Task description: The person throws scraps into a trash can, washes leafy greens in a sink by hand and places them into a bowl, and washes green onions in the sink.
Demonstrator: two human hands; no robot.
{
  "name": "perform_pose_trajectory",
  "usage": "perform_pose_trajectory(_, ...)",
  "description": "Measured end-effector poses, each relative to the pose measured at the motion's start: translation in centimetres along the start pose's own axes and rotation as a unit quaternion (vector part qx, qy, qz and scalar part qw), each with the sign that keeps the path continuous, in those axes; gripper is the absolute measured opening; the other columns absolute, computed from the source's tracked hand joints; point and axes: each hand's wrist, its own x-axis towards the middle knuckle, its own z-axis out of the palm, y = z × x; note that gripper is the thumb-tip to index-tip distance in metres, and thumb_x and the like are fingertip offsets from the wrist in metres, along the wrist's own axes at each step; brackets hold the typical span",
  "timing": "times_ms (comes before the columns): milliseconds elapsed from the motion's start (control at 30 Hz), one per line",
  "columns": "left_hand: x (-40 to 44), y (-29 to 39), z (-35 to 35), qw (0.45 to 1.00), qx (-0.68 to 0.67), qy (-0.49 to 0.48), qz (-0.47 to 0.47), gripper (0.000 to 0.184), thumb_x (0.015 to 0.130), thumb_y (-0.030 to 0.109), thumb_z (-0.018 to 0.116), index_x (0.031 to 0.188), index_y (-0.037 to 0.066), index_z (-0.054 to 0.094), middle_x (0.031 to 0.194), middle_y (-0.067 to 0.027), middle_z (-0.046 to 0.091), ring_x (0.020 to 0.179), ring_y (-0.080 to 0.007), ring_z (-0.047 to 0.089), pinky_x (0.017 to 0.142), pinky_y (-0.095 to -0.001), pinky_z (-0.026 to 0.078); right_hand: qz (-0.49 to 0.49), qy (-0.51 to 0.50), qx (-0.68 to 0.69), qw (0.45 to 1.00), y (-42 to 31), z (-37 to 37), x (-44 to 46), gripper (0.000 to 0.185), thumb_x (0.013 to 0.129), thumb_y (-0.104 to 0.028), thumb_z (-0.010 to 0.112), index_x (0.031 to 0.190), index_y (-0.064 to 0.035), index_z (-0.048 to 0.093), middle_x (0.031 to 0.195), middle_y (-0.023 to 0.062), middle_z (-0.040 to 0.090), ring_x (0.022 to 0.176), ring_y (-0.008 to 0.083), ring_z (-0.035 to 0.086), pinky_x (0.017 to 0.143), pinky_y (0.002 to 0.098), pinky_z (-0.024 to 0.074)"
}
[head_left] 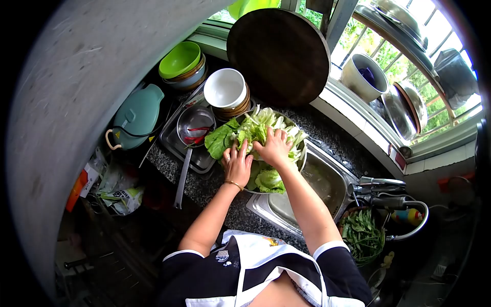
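Note:
A heap of green leafy lettuce (pixel 269 180) fills a round basin (pixel 303 162) on the counter beside the sink, its pale torn ends towards the window. My left hand (pixel 238 162) lies on the near left of the leaves, fingers stretched out and apart, a bracelet at the wrist. Close to its right, my right hand (pixel 274 148) reaches into the heap with bent fingers around some leaves; its fingertips are partly hidden among them. Left of the basin, red chilies (pixel 197 137) lie in a metal ladle-like pan (pixel 190 122) with a long handle.
The metal sink (pixel 322 187) with its faucet (pixel 381 181) is at right, and a basket of dark greens (pixel 362 233) below it. White bowls (pixel 225 88), green bowls (pixel 179 61) and a teal appliance (pixel 137 115) stand left. A round dark board (pixel 279 56) leans behind.

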Motion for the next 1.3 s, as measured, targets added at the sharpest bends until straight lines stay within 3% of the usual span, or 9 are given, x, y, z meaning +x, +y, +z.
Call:
perform_pose_trajectory(200,0.5,0.7,-1.8,0.976,-0.151,0.13,0.091,0.051,0.079,0.009,0.06,0.127,0.005,0.042,0.129,-0.0183,0.037,0.118,-0.0354,0.036,0.099,-0.0424,0.029,-0.07,-0.04,-0.045,0.996,1.1,-3.5,-0.3,0.083,0.067,-0.048,0.062,0.135,-0.0136,0.031,0.13,0.0199,0.037,0.125,0.0355,0.028,0.097,0.0601,0.0203)
perform_pose_trajectory(400,0.6,1.3,-2.4,0.938,-0.308,0.143,0.073,0.036,0.082,0.004,0.055,0.117,0.003,0.049,0.106,-0.0171,0.057,0.098,-0.0311,0.055,0.086,-0.037,0.044,-0.133,-0.089,0.161,0.974,2.4,-6.0,0.8,0.08,0.075,-0.056,0.057,0.136,-0.0129,0.028,0.133,0.0225,0.035,0.119,0.0362,0.039,0.098,0.0415,0.0338)
perform_pose_trajectory(567,0.6,1.0,-1.0,0.976,-0.012,0.062,0.208,0.014,0.075,0.005,0.06,0.088,0.003,0.062,0.095,-0.0089,0.061,0.095,-0.0259,0.055,0.083,-0.0371,0.043,-0.103,-0.023,0.174,0.979,3.6,-2.2,2.6,0.049,0.088,-0.042,0.042,0.122,-0.0077,0.046,0.113,0.0202,0.054,0.106,0.0351,0.05,0.091,0.0431,0.0377)
perform_pose_trajectory(800,0.3,2.1,-3.3,0.972,-0.034,0.112,0.204,0.017,0.072,0.014,0.065,0.088,0.008,0.064,0.096,-0.0036,0.062,0.087,-0.0247,0.052,0.08,-0.0352,0.039,-0.099,-0.007,0.085,0.991,3.0,-4.5,2.0,0.045,0.085,-0.048,0.046,0.116,-0.017,0.056,0.125,0.0126,0.046,0.116,0.0316,0.041,0.095,0.0486,0.0306)
perform_pose_trajectory(900,0.7,2.1,-4.7,0.964,-0.096,0.121,0.216,0.016,0.078,0.01,0.06,0.092,0.005,0.063,0.093,-0.0081,0.063,0.083,-0.0263,0.055,0.078,-0.0352,0.042,-0.143,0.069,0.177,0.971,3.4,-5.8,2.6,0.035,0.085,-0.039,0.052,0.104,-0.0114,0.062,0.115,0.0118,0.053,0.11,0.0298,0.047,0.089,0.0402,0.0386)
perform_pose_trajectory(967,0.4,2.4,-4.8,0.962,-0.207,0.106,0.145,0.018,0.084,0.01,0.054,0.099,0.004,0.062,0.093,-0.0111,0.063,0.082,-0.0266,0.058,0.076,-0.0349,0.044,-0.18,0.167,0.331,0.911,3.3,-6.1,3.2,0.023,0.088,-0.023,0.051,0.103,-0.0082,0.06,0.089,0.0116,0.062,0.085,0.0271,0.06,0.075,0.0345,0.0466)
perform_pose_trajectory(1067,0.0,3.5,-5.3,0.951,-0.275,0.089,0.113,0.03,0.092,0.011,0.041,0.12,0.002,0.048,0.095,-0.0148,0.063,0.084,-0.0236,0.061,0.078,-0.0331,0.046,-0.218,0.239,0.447,0.834,2.6,-8.9,1.3,0.027,0.091,-0.011,0.044,0.117,-0.0065,0.048,0.068,0.0078,0.06,0.061,0.0153,0.058,0.058,0.0258,0.0462)
perform_pose_trajectory(1233,-1.1,6.8,-4.6,0.887,-0.443,0.025,0.126,0.046,0.094,0.006,0.029,0.138,0.004,0.015,0.109,-0.0211,0.057,0.1,-0.0271,0.057,0.092,-0.038,0.042,-0.203,0.318,0.586,0.717,5.4,-7.8,-5.1,0.021,0.09,-0.001,0.041,0.109,-0.0038,0.048,0.081,0.0047,0.056,0.059,0.0063,0.044,0.054,0.0179,0.0365)
perform_pose_trajectory(1300,-2.5,8.9,-3.4,0.786,-0.604,-0.123,0.043,0.058,0.091,0.002,0.031,0.14,0.011,0.001,0.127,-0.0241,0.043,0.113,-0.0289,0.048,0.099,-0.0393,0.035,-0.134,0.263,0.527,0.797,8.5,-4.8,-8.7,0.016,0.088,0.001,0.043,0.101,-0.0035,0.051,0.085,0.0052,0.055,0.062,0.0052,0.044,0.052,0.0169,0.0345)
